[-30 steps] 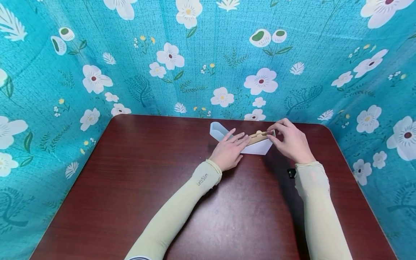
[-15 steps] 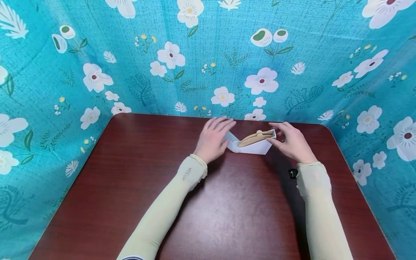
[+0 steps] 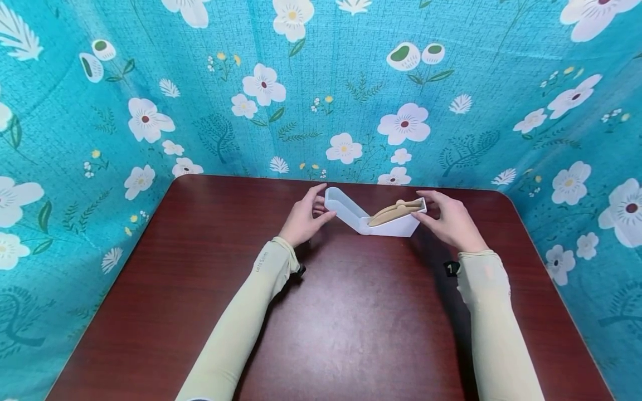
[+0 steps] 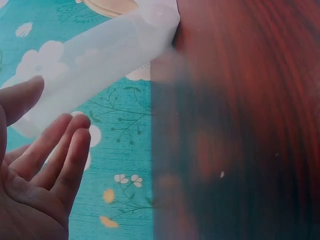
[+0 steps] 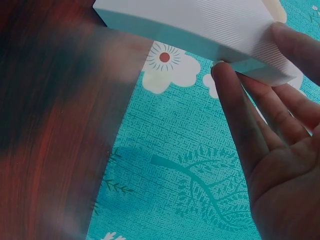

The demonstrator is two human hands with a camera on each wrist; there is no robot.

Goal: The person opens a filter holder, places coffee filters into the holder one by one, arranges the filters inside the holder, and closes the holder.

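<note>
A long white case (image 3: 393, 227) stands on the table, its translucent lid (image 3: 347, 210) swung up to the left. Inside the case lies a tan thing (image 3: 388, 214) with a round knob on top; its kind is unclear. My left hand (image 3: 302, 218) is at the lid's free end, thumb at the near edge and fingers spread at the far side. The left wrist view shows the lid (image 4: 95, 60) behind the thumb. My right hand (image 3: 451, 220) grips the case's right end between thumb and fingers, also seen in the right wrist view, where the case (image 5: 200, 30) has a ribbed side.
The dark red-brown table (image 3: 351, 323) reaches back to a blue flowered cloth (image 3: 301, 89) hanging behind and at the sides. A small black tag (image 3: 451, 269) shows beside the right sleeve.
My left hand has left the tan thing and moved left, past the lid, to its free end. My right hand stays at the right end; the case has hardly moved.
</note>
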